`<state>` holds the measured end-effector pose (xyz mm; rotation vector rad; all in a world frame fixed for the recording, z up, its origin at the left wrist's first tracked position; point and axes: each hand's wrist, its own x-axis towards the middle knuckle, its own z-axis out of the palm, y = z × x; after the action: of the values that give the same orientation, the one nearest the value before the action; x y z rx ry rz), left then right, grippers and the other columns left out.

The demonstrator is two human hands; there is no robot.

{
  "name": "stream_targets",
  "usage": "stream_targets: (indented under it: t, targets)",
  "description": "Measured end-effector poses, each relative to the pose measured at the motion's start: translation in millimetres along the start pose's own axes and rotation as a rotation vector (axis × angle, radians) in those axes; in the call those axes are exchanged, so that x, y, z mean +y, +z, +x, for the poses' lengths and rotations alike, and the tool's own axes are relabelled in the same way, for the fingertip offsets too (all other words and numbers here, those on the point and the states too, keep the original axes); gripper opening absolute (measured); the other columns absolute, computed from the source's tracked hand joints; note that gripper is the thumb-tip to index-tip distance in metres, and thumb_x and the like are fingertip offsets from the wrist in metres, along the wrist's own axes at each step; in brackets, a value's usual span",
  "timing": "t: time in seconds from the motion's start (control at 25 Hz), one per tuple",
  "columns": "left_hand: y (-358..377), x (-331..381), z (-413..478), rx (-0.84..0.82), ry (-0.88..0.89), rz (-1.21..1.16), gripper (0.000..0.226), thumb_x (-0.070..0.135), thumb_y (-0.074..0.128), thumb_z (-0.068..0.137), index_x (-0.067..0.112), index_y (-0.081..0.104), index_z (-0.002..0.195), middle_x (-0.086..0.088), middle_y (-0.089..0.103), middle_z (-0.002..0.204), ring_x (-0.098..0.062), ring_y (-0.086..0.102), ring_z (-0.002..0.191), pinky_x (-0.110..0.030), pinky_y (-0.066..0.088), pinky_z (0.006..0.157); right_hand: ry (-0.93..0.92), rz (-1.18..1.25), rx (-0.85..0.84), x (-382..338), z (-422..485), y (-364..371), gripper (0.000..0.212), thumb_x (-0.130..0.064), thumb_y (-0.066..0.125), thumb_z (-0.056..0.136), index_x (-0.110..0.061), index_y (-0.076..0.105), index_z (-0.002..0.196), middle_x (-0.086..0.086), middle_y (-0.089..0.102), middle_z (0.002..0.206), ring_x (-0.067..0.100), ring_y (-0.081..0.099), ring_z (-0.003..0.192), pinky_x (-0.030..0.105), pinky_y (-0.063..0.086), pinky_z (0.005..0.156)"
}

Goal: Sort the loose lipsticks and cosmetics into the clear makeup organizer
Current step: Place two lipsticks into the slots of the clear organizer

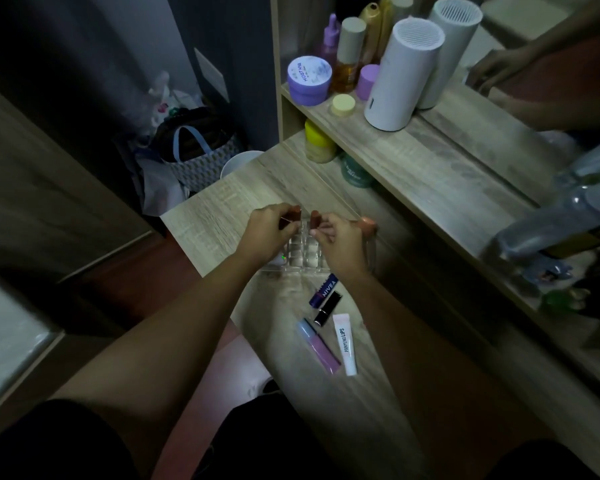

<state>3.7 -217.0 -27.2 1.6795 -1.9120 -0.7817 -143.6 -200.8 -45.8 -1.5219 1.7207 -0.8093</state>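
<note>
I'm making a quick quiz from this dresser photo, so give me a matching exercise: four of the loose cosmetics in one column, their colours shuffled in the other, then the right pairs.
Things:
1. Nivea stick
2. Lip gloss tube
3. Panteno Lips tube
4. Lipstick case

Colours:
A. black
B. white with a pink cap
C. dark blue
D. lilac with a pale blue cap

Pairs: 1-C, 2-D, 3-B, 4-A

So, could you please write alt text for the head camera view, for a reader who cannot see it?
Over a clear makeup organizer on a wooden dresser, the left hand and right hand each hold a small brownish lipstick. Four loose cosmetics lie nearer the person: a blue Nivea stick, a black lipstick, a purple lip gloss and a white lip tube.
</note>
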Motion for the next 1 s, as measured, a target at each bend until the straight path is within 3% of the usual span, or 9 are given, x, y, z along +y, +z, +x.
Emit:
stream_targets:
  t: [0.16, 0.44, 0.64, 0.76, 0.92, 1.0]
  targets:
    - [-1.2, -0.4, 2.1, 0.006, 0.018, 0.004, 0.028, 0.014, 0.065, 0.083, 0.005, 0.065, 0.11, -0.015, 0.073, 0.101, -0.023, 0.068, 0.089, -0.024, 0.05, 0.082, 0.009, -0.002, -0.001, 0.6, 2.0, 0.9, 0.017, -0.004, 0.064, 0.084, -0.01, 0.064, 0.101, 0.007, 0.071, 0.096, 0.015, 0.066, 0.09, 0.037, 0.057, 0.086]
    - [-5.1, -1.2, 0.3, -0.004, 0.009, -0.007, 0.032, 0.011, 0.067, 0.081, 0.003, 0.062, 0.112, -0.019, 0.07, 0.105, -0.028, 0.068, 0.09, -0.038, 0.055, 0.087, -0.009, -0.012, -0.008, 1.4, 0.6, -2.3, 0.027, -0.005, 0.066, 0.083, -0.007, 0.061, 0.109, 0.01, 0.07, 0.101, 0.015, 0.066, 0.09, 0.03, 0.057, 0.083]
    - [-5.8, 1.2, -1.2, -0.034, -0.009, 0.006, 0.035, 0.01, 0.067, 0.082, 0.003, 0.06, 0.116, -0.019, 0.068, 0.11, -0.027, 0.068, 0.091, -0.037, 0.055, 0.088, -0.033, 0.002, -0.027, -0.5, -0.9, -5.5, 0.028, -0.006, 0.066, 0.084, -0.009, 0.06, 0.111, 0.007, 0.069, 0.101, 0.012, 0.065, 0.09, 0.026, 0.056, 0.082]
    - [-9.3, 3.3, -6.2, -0.028, -0.04, -0.011, 0.04, 0.01, 0.067, 0.081, 0.004, 0.058, 0.119, -0.018, 0.066, 0.111, -0.026, 0.068, 0.089, -0.032, 0.054, 0.084, -0.042, -0.012, -0.012, -3.4, -3.5, -9.4, 0.029, -0.006, 0.066, 0.083, -0.009, 0.06, 0.112, 0.001, 0.067, 0.098, 0.007, 0.063, 0.086, 0.014, 0.052, 0.073]
    - [-14.3, 6.2, -21.0, -0.015, -0.147, -0.064, 0.047, 0.012, 0.066, 0.084, 0.002, 0.051, 0.128, -0.019, 0.064, 0.116, -0.028, 0.066, 0.095, -0.04, 0.057, 0.083, -0.046, 0.014, -0.004, -5.7, -14.5, -23.1, 0.028, -0.005, 0.065, 0.083, -0.01, 0.06, 0.11, -0.007, 0.062, 0.094, 0.002, 0.06, 0.082, 0.012, 0.051, 0.073]
    - [-14.6, 8.1, -34.1, 0.01, -0.18, -0.064, 0.048, 0.016, 0.066, 0.085, 0.002, 0.051, 0.128, -0.019, 0.064, 0.116, -0.028, 0.066, 0.097, -0.035, 0.055, 0.086, -0.062, 0.018, 0.005, -4.1, -26.0, -33.3, 0.025, -0.005, 0.064, 0.084, -0.012, 0.06, 0.107, -0.014, 0.057, 0.089, -0.002, 0.057, 0.079, 0.009, 0.048, 0.068]
